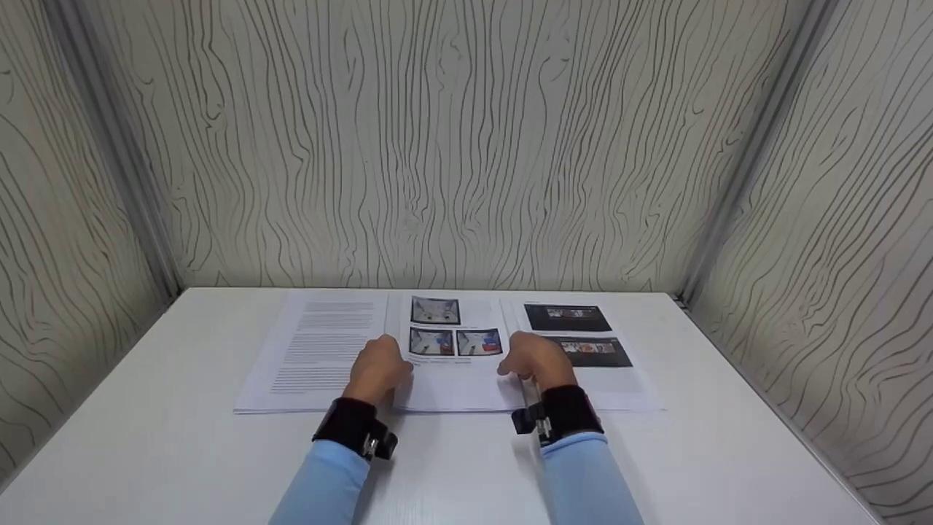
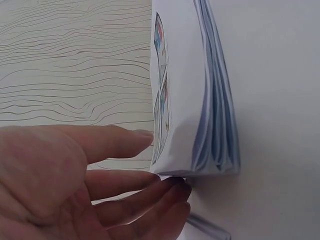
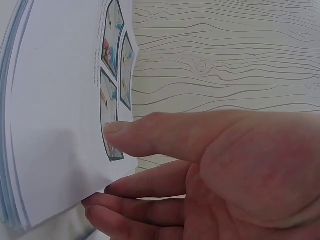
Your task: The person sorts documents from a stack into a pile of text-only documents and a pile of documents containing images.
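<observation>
The middle paper stack (image 1: 455,386), with three colour pictures printed on its top sheet, lies between my two hands. My left hand (image 1: 379,370) holds its left edge, fingers against the side and thumb close by the top sheet in the left wrist view. On the opposite edge, my right hand (image 1: 541,361) grips the same stack (image 3: 55,110), thumb over the printed page and fingers at the side. The layered sheets show gaps along the near edge in the left wrist view. Part of each side edge is hidden by the hands.
To the left lies a paper stack with printed text (image 1: 321,350). Another stack with dark pictures (image 1: 619,383) is on the right, partly behind my right hand. All rest on a white table (image 1: 452,474), enclosed by wood-grain patterned panels (image 1: 437,146) at the back and sides.
</observation>
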Motion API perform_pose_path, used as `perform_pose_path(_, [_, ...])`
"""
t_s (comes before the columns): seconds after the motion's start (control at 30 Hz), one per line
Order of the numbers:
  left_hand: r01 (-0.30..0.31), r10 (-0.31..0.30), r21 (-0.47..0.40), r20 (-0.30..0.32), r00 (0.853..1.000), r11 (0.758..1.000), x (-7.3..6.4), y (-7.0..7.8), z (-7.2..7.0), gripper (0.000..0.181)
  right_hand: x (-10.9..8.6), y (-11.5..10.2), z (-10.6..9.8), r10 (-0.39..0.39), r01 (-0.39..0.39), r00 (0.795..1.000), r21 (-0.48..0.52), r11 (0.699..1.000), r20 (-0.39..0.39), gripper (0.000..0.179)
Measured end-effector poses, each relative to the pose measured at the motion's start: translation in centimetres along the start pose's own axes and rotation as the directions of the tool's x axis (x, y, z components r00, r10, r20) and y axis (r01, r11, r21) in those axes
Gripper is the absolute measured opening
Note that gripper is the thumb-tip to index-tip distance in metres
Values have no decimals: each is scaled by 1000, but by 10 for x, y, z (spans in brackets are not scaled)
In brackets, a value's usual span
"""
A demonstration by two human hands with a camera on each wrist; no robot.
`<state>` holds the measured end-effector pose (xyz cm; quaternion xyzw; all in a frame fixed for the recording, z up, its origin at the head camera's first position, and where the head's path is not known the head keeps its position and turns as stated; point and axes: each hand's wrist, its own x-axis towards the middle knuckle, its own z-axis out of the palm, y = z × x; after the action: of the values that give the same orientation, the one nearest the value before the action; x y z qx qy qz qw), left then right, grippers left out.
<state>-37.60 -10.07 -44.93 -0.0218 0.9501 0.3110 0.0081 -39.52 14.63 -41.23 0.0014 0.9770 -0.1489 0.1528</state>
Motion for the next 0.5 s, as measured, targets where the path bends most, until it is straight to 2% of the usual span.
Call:
perform_pose_path(0.13, [3, -3, 11, 7, 1000, 1000, 0, 1, 0, 10, 0, -1, 0, 7, -7, 1000, 1, 1000, 4, 23])
perform_pose_path(0.27, [-31, 31, 11, -25, 999, 999, -1, 1, -2, 10, -1, -2, -1, 2, -2, 1000, 2, 1000, -10, 25])
perform_pose_path(0.43, [-70, 68, -54, -50, 996, 996, 1, 5, -4, 35, 2, -2, -2, -87, 88, 994, 14, 996, -71, 20])
perform_pose_path(0.5, [-81, 76, -107, -47, 996, 991, 3, 6, -3, 36, 3, -3, -2, -139, 144, 984, 33, 989, -115, 15])
